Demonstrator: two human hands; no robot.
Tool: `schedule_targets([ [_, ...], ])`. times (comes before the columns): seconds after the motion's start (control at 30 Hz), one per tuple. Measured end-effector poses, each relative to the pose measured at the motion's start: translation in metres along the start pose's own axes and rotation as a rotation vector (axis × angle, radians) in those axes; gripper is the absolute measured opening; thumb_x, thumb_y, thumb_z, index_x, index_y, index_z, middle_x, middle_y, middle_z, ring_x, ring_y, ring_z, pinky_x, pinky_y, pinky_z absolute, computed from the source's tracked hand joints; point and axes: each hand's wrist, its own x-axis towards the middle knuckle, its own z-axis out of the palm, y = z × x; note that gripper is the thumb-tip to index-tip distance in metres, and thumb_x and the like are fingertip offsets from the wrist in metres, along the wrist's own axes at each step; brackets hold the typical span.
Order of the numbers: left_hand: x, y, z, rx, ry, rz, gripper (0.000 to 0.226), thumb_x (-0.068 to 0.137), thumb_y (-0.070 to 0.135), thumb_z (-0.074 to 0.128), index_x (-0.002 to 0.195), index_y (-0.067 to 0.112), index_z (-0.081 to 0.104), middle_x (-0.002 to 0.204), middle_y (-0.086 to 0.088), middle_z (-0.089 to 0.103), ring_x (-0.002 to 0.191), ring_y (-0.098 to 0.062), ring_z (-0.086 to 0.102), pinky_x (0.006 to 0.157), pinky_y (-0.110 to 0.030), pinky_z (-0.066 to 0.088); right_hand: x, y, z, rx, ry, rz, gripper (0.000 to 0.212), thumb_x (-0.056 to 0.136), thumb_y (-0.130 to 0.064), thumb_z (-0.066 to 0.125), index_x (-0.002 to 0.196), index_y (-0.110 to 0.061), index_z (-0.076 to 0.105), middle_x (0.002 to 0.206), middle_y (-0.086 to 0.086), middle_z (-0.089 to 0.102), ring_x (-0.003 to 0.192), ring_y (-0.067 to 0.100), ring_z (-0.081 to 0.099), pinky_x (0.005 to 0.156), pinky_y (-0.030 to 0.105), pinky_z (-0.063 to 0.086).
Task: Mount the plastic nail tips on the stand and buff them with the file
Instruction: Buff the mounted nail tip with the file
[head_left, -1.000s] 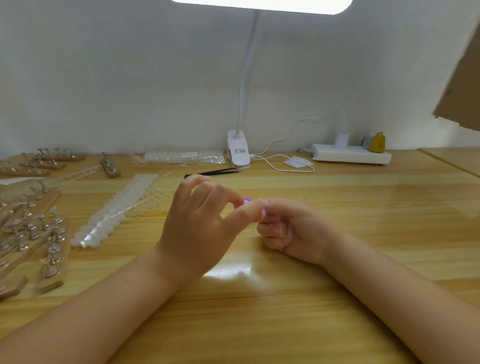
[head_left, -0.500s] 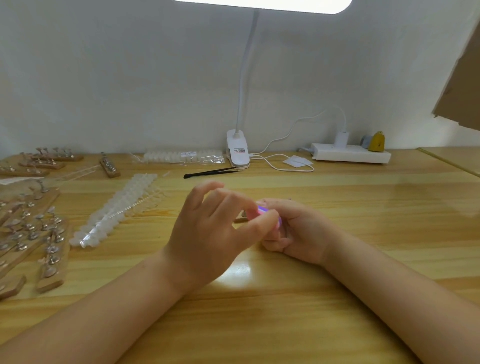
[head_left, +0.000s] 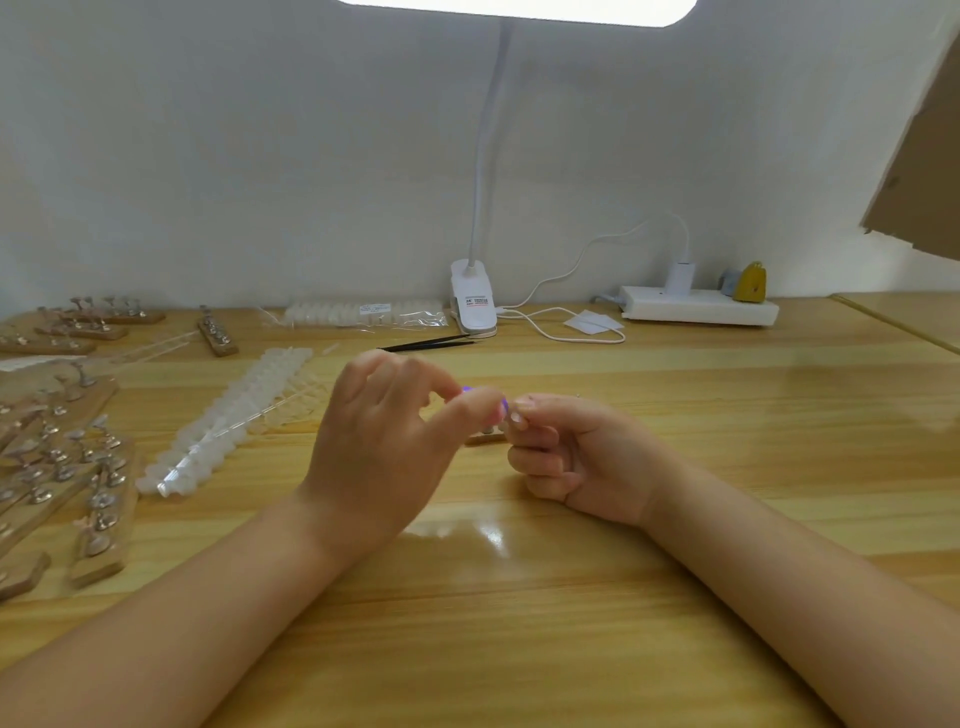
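Purple file (head_left: 480, 399) — small, seen only as a sliver between the thumb and forefinger of the left hand (head_left: 387, 447), which pinches it at the centre of the surface (head_left: 571, 597); the remaining left fingers (head_left: 382, 371) arch above, loosely spread.

Stand (head_left: 485, 435) — small wooden strip, mostly hidden under the two hands, lying on the surface just below the file.

Right hand (head_left: 576, 457) — resting on the surface, fingers curled inward; thumb and forefinger pinch something tiny right beside the file tip, too small to identify.

Nail tips (head_left: 228, 421) — long translucent white strip running diagonally, left of the left hand.

Spare stands (head_left: 67, 467) — many wooden strips with metal holders, crowded at the left edge; a few more at the far left by the wall.

Packet (head_left: 363, 313) — clear bag of white tips at the back, beside the lamp.

Tweezers (head_left: 431, 343) — black, lying flat beyond the hands, near the lamp.

Lamp (head_left: 474, 301) — white clip base by the wall, neck rising upward, lit head at the top.

Power strip (head_left: 698, 306) — white, back right, with a white plug and cable in it.
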Motion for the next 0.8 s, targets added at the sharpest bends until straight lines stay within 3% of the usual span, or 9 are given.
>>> schedule_targets([
  [0.23,0.002,0.017,0.002,-0.027,0.081,0.125,0.032,0.084,0.012,0.073,0.105,0.03,0.056,0.079,-0.001,0.066,0.067,-0.02,0.056,0.085,-0.04,0.045,-0.001,0.0,0.002,-0.06,0.009,-0.026,0.009,0.082,-0.02,0.059,0.081,-0.012,0.054,0.056,-0.007,0.043,0.046,0.003,0.036,0.038,0.015,0.017],
  [0.4,0.001,0.001,0.0,0.031,0.011,0.008,0.037,0.083,0.012,0.074,0.106,0.031,0.051,0.08,-0.004,0.064,0.068,-0.025,0.058,0.083,-0.039,0.041,0.0,0.0,0.001,0.015,0.062,-0.042,0.014,0.082,-0.018,0.061,0.078,-0.015,0.048,0.06,-0.006,0.033,0.046,0.003,0.034,0.035,0.013,0.02],
  [0.57,0.003,0.017,0.002,-0.004,0.078,0.127,0.029,0.086,0.013,0.07,0.105,0.03,0.057,0.078,0.0,0.065,0.068,-0.019,0.056,0.086,-0.039,0.044,0.0,0.001,0.002,-0.002,0.08,-0.056,0.009,0.082,-0.017,0.061,0.078,-0.012,0.054,0.061,-0.003,0.042,0.044,0.003,0.036,0.037,0.015,0.018],
  [0.67,0.002,0.007,0.001,0.026,0.02,0.058,0.031,0.084,0.01,0.072,0.105,0.03,0.06,0.078,-0.002,0.065,0.067,-0.023,0.057,0.084,-0.04,0.042,0.0,0.0,0.001,0.029,0.078,-0.041,0.016,0.075,-0.016,0.066,0.078,-0.012,0.051,0.06,-0.004,0.033,0.044,0.003,0.034,0.037,0.015,0.016],
  [0.73,0.001,0.003,0.0,0.049,-0.016,-0.007,0.033,0.078,0.006,0.077,0.101,0.028,0.068,0.078,-0.004,0.063,0.067,-0.026,0.057,0.082,-0.04,0.041,0.0,-0.001,0.001,0.044,0.078,-0.03,0.013,0.078,-0.017,0.06,0.079,-0.012,0.047,0.058,-0.006,0.03,0.044,0.003,0.033,0.037,0.014,0.015],
  [0.8,0.002,0.005,0.0,0.046,0.015,0.007,0.038,0.077,0.004,0.077,0.104,0.027,0.064,0.076,-0.004,0.062,0.066,-0.026,0.057,0.081,-0.04,0.041,0.0,-0.001,0.001,0.045,0.081,-0.025,0.009,0.081,-0.018,0.055,0.081,-0.013,0.047,0.058,-0.007,0.03,0.044,0.003,0.033,0.037,0.014,0.015],
])
